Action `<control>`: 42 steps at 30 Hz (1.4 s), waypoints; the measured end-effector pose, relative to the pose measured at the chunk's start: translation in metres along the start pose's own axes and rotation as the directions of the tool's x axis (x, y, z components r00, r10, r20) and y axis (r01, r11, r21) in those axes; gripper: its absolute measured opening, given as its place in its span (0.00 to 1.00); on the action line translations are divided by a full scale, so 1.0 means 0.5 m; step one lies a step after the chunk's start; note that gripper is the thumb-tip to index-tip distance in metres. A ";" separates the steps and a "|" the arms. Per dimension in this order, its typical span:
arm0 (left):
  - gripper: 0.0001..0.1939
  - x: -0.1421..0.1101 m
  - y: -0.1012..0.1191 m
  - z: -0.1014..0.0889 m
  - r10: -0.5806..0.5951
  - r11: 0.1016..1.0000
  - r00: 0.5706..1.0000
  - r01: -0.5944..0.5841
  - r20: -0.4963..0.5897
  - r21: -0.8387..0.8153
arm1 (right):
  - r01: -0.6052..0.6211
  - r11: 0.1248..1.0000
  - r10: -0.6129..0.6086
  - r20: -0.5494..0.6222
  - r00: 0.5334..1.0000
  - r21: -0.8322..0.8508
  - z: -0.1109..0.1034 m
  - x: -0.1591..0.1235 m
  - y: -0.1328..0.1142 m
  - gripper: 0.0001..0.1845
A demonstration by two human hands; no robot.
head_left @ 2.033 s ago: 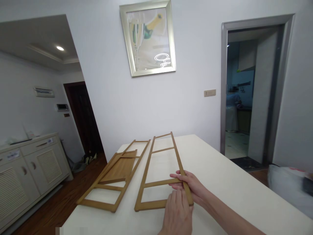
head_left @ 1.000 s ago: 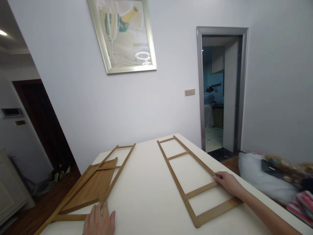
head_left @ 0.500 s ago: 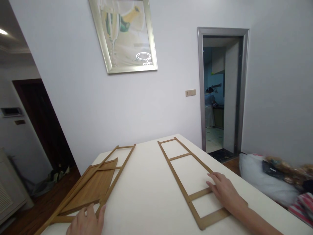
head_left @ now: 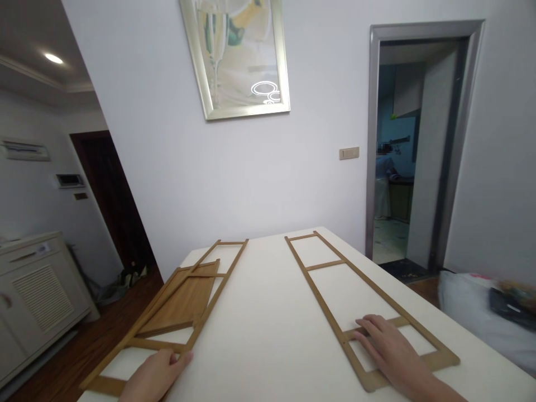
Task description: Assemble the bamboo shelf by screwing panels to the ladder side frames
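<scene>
Tabletop passages and obstructions, between and beside two slatted wooden frames.
White tabletop (head_left: 268,312): one long open lane up the middle, near edge to far edge, widest toward the viewer; one narrower strip outside the right frame (head_left: 318,293), along the table's right side. Left bound of lane: left frame (head_left: 228,272), its lower openings partly blocked by a wooden panel (head_left: 180,304), its near end by the left hand (head_left: 154,374). Right bound: right frame, long middle opening mostly open from above, nearest opening partly covered by the right hand (head_left: 389,352). Far stop: white wall (head_left: 268,184).
</scene>
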State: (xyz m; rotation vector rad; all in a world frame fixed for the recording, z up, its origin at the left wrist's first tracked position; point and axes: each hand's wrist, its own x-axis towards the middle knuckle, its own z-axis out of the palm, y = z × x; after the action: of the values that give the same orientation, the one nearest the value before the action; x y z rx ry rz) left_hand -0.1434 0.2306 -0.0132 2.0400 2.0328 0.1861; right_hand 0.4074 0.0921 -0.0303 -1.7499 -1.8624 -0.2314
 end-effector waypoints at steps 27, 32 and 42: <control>0.25 -0.160 0.419 0.000 0.116 0.974 0.987 -0.092 -0.109 0.209 | -0.033 0.999 0.034 0.017 0.999 -0.038 0.006 0.001 0.004 0.19; 0.24 -0.172 0.485 0.012 0.146 0.976 0.980 -0.119 -0.138 0.185 | -0.013 0.999 0.014 0.009 1.000 -0.048 0.007 0.000 0.004 0.19; 0.24 -0.177 0.553 0.064 0.148 0.983 0.983 -0.134 -0.109 0.124 | -0.032 0.997 0.036 0.051 0.998 -0.073 -0.004 0.001 -0.004 0.17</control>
State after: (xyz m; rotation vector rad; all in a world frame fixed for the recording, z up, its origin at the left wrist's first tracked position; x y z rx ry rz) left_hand 0.1301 0.1419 0.0381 2.2980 2.0104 0.2249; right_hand 0.4061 0.0913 -0.0282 -1.8512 -1.8804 -0.2444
